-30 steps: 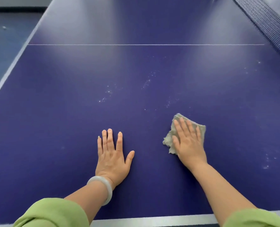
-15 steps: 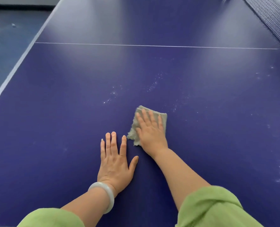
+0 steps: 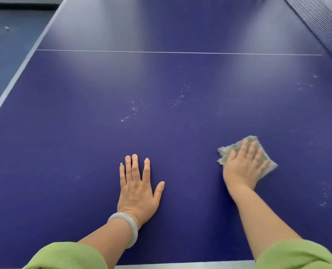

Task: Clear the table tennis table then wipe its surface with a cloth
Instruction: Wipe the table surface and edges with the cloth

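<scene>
The dark blue table tennis table (image 3: 83, 142) fills the view, with nothing on it but my hands and a cloth. My right hand (image 3: 243, 167) presses flat on a small grey cloth (image 3: 227, 150), fingers straight, at the near right of the table. My left hand (image 3: 138, 189) rests flat on the bare surface to the left, fingers spread, a pale bangle on its wrist. White specks of dust (image 3: 132, 111) lie on the surface beyond both hands, and more at the right (image 3: 324, 200).
The net (image 3: 324, 28) runs along the top right corner. A thin white line (image 3: 161, 52) crosses the table farther off. The table's white left edge (image 3: 9, 84) borders a blue floor (image 3: 8, 47). The near white edge (image 3: 180, 265) is at the bottom.
My right hand slid the cloth left toward my left hand, then back to the right. My left hand stayed planted in place.
</scene>
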Motion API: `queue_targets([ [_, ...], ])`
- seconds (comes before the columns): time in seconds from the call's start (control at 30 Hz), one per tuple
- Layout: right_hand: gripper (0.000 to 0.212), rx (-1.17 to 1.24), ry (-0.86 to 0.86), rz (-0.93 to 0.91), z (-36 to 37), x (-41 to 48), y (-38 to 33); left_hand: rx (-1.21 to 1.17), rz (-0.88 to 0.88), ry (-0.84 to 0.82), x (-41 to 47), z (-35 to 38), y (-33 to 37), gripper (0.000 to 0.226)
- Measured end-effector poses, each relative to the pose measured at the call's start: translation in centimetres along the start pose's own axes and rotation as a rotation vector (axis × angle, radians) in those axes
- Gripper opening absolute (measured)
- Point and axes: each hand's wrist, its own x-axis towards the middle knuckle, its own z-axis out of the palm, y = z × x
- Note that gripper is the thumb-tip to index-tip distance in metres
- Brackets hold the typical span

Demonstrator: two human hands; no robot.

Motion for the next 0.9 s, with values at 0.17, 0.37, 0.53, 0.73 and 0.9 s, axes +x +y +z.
queue_targets([
  [0.17,0.059,-0.135,-0.136,-0.708,1.9,-7.8,-1.5,-0.015,0.008,0.011,0.0,0.1,0.0,0.085],
  [0.37,0.058,-0.106,-0.054,-0.174,-1.0,-5.9,9.6,-0.010,0.018,0.011,0.0,-0.1,0.1,0.086],
  [0.53,0.061,-0.061,0.040,-0.067,1.1,-14.1,3.2,-0.002,0.022,0.000,0.0,-0.3,0.1,0.083],
  [0.73,0.061,-0.135,-0.107,-0.630,1.4,-19.6,5.4,-0.035,0.039,-0.002,-0.1,-0.3,-0.3,0.081],
  [0.9,0.062,-0.142,-0.073,-0.182,-0.6,-17.5,12.0,-0.061,0.063,-0.011,-0.2,-0.4,-0.6,0.081],
])
